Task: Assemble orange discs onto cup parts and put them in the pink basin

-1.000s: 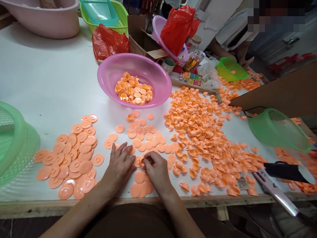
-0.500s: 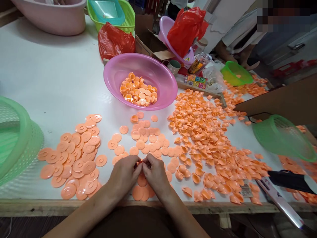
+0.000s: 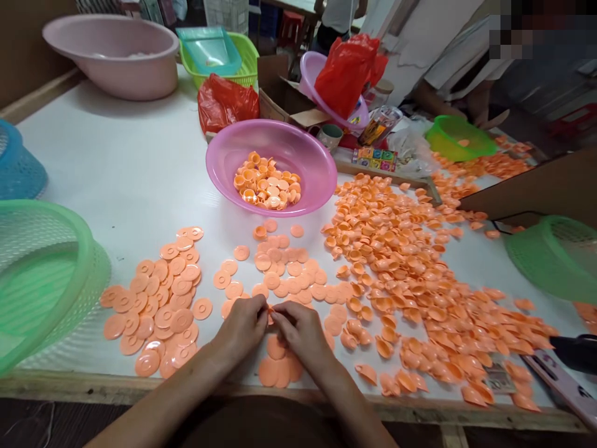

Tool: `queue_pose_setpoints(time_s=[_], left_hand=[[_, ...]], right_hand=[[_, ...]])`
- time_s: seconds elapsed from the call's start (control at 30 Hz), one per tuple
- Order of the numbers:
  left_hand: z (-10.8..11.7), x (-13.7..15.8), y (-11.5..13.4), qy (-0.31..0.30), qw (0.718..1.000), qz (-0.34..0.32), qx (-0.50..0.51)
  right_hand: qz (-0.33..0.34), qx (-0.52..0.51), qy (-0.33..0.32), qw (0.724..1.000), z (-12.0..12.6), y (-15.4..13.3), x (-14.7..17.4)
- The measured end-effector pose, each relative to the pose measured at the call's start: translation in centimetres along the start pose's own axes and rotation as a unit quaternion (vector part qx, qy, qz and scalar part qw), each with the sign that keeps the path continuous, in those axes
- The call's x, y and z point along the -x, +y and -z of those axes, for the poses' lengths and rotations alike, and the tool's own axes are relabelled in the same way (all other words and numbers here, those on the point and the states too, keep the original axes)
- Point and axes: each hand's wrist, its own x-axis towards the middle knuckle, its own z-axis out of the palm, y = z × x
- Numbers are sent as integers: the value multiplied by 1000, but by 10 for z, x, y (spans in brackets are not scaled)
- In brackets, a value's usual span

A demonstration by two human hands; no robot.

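Observation:
My left hand and my right hand meet over the near part of the table. Both pinch a small orange plastic piece, mostly hidden by the fingertips. Small flat orange discs lie just below the hands, and more orange discs spread beyond them. On the left is a heap of larger ringed orange saucers. To the right spreads a big pile of orange toy cups. Ahead stands a pink basin with a mound of cup pieces inside.
Green mesh baskets stand at the left and right. A blue basket is farther left. Behind are a pale pink tub, a red bag and a cardboard box. Another person's hands are near a green bowl.
My view has shifted, so the table's contents appear farther right and the blue basket has come into sight. The hands stay together at the piece; my right fingers look a little more extended.

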Motion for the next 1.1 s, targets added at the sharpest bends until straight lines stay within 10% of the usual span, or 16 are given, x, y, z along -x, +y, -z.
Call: queue_pose_setpoints(time_s=[0.2,0.33,0.53,0.73,0.93,1.1], left_hand=[[108,-78,64,235,968,-45,73],[150,-93,70,290,955,-69,4],[94,-31,-22,86,980,-19,-181],[28,-11,-36,80,989,-71,-98],[35,-2,-43,89,987,-80,-111],[45,6,-57,132,983,-69,-112]], right_hand=[[-5,172,244,954,93,33,19],[-16,327,278,903,128,66,32],[-43,274,302,912,122,70,27],[-34,90,237,967,80,10,-2],[68,14,47,996,5,-29,-28],[159,10,21,987,-34,-26,-42]])
